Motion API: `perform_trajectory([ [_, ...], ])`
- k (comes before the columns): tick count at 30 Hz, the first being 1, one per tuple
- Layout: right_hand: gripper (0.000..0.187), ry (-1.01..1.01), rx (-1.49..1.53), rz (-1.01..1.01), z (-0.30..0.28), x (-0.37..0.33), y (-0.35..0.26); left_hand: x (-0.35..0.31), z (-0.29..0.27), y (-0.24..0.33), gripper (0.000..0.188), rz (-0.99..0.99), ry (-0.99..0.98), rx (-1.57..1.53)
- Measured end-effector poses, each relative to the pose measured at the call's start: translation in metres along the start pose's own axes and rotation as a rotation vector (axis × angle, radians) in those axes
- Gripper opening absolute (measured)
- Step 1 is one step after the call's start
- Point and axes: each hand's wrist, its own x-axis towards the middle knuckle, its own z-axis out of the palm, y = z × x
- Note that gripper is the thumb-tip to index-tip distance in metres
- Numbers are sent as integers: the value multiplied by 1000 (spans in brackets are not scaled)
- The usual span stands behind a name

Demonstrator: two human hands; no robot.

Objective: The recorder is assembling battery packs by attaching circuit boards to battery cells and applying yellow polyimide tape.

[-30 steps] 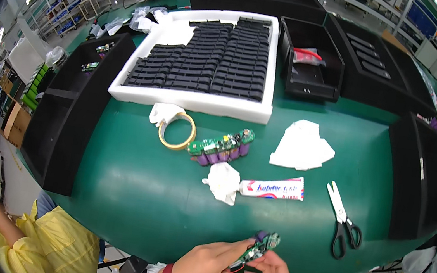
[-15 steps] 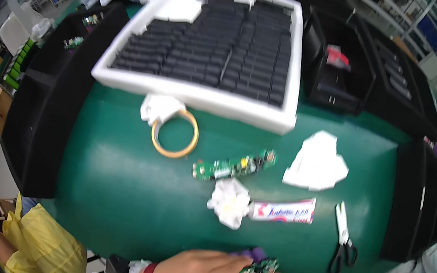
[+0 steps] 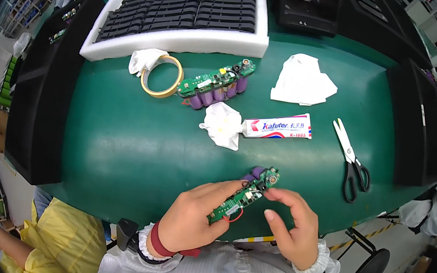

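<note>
Battery pack (image 3: 246, 198), green board up, purple cells below: at the near edge of the green table (image 3: 131, 152), slanting from near left to far right. Left hand (image 3: 191, 210) grips its near part; right hand (image 3: 298, 225) loosely open, index fingertip at the far end — thumb clear of it. Red wire (image 3: 239, 216) loops off the near end. Farther right: scissors (image 3: 349, 154), blades pointing far. Mid-table: white tube (image 3: 279, 127), crumpled tissue (image 3: 222, 127) at its left end. Beyond — second pack (image 3: 216, 84), just right of a tape roll (image 3: 160, 94). Far left: white foam tray (image 3: 187, 43) of black parts (image 3: 223, 13).
</note>
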Motion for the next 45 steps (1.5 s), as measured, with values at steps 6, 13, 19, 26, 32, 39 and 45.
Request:
perform_trajectory([
  [6, 22, 191, -137, -139, 13, -1, -3, -13, 20, 1, 55, -15, 185, -60],
  [13, 21, 242, -149, -206, 21, 8, 1, -7, 23, 9, 45, 93, 354, -61],
  [19, 20, 241, -143, -207, 19, 17, -1, 3, 34, 9, 28, 115, 469, 149],
  [26, 21, 227, -127, -189, 17, 19, 3, 6, 30, 14, 26, 103, 421, 186],
  [32, 23, 240, -119, -222, 17, 20, 4, 9, 33, 15, 26, 93, 423, 188],
  [39, 21, 249, -117, -235, 18, 20, 4, 9, 30, 18, 26, 102, 409, 209],
  [45, 22, 244, -139, -256, 17, 20, 8, 11, 29, 21, 25, 85, 387, 237],
])
